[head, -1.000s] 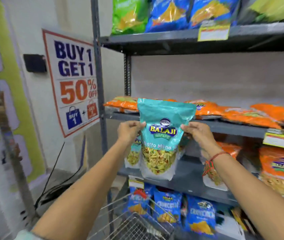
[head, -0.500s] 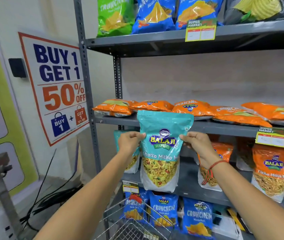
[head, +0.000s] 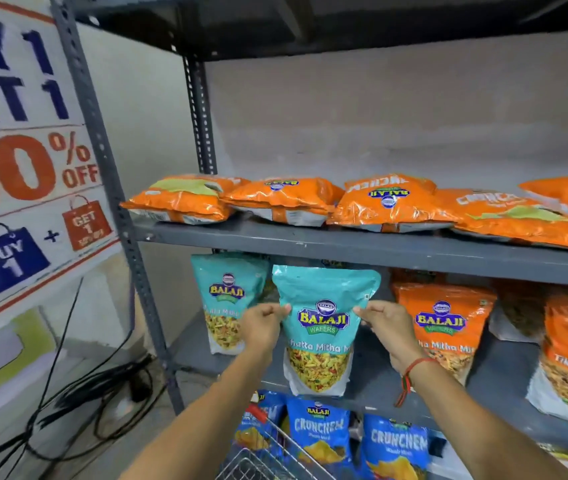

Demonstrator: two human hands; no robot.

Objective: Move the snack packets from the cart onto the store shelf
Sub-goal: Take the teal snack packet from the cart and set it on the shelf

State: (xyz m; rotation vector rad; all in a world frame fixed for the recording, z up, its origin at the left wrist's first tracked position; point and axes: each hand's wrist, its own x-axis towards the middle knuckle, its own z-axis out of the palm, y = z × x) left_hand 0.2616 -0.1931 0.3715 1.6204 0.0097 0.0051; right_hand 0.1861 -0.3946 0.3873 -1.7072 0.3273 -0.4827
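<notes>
Teal pouch pinched by both hands at the middle shelf

Nearest me, the cart (head: 268, 459) rim shows at the bottom edge. My left hand (head: 261, 325) and right hand (head: 384, 323) each clamp a side edge of the teal snack packet (head: 322, 327), held upright over the shelf (head: 396, 379) front. I judge it light, soft and crinkly, with slick film, so the side seams give the surest hold. Behind stand another teal packet (head: 225, 303) and orange packets (head: 445, 323).
</notes>
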